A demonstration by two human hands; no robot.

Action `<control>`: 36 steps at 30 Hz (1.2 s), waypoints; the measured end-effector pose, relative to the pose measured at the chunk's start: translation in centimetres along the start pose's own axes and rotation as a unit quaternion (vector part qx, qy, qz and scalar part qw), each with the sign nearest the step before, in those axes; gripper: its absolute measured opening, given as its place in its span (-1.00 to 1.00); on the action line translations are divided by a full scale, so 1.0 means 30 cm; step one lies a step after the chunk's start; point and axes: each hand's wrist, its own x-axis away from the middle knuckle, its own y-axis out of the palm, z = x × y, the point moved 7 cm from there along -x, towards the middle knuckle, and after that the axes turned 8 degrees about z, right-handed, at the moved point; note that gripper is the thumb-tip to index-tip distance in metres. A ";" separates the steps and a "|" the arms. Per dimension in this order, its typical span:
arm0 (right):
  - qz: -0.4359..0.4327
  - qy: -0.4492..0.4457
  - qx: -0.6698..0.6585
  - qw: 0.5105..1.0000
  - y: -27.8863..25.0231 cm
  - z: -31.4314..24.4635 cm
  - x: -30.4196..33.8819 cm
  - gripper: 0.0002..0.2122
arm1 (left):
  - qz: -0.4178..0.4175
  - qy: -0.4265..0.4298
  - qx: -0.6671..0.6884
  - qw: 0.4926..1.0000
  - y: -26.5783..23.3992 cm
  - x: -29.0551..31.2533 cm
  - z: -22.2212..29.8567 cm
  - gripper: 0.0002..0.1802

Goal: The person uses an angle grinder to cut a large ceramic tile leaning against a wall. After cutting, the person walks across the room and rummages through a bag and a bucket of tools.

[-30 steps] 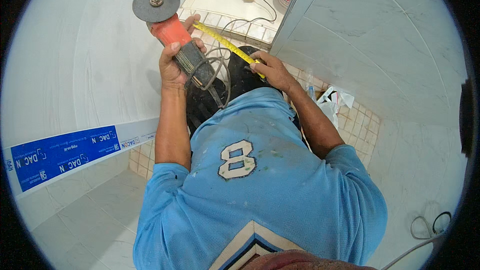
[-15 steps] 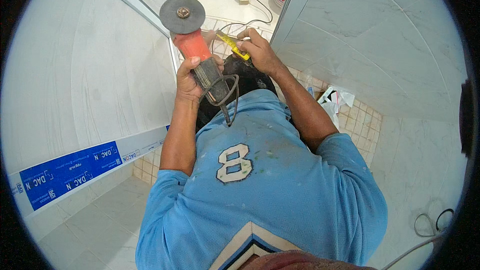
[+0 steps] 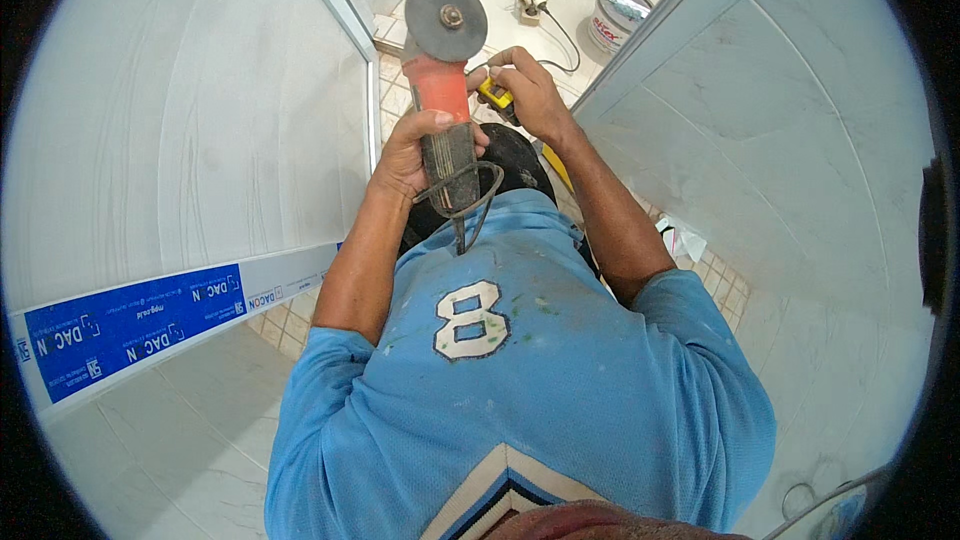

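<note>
My left hand (image 3: 408,152) is closed around the dark body of a red-and-black angle grinder (image 3: 440,92). The grinder stands nearly upright in the picture, its round grey disc (image 3: 428,28) at the far end, and its black cable loops back near my shirt. Just to the right, my right hand (image 3: 538,100) grips a yellow-and-black tape measure (image 3: 495,95), with its index finger bent over the top. Part of the tape measure is hidden by the fingers.
Pale wall panels rise on both sides, the left one edged by a metal frame (image 3: 345,5). Beyond the doorway are a socket block (image 3: 532,5) with a cable and a grey bucket (image 3: 618,15). A yellow strip (image 3: 556,166) shows beside my right forearm.
The grinder has turned more upright and shifted right in view. The yellow blade that stuck out of the tape measure no longer shows. The whole view has shifted slightly.
</note>
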 end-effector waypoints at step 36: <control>0.350 0.256 0.283 0.856 -0.154 1.173 -0.846 -0.59 | 0.199 -0.049 0.227 0.952 -0.452 -0.306 -0.120 -0.17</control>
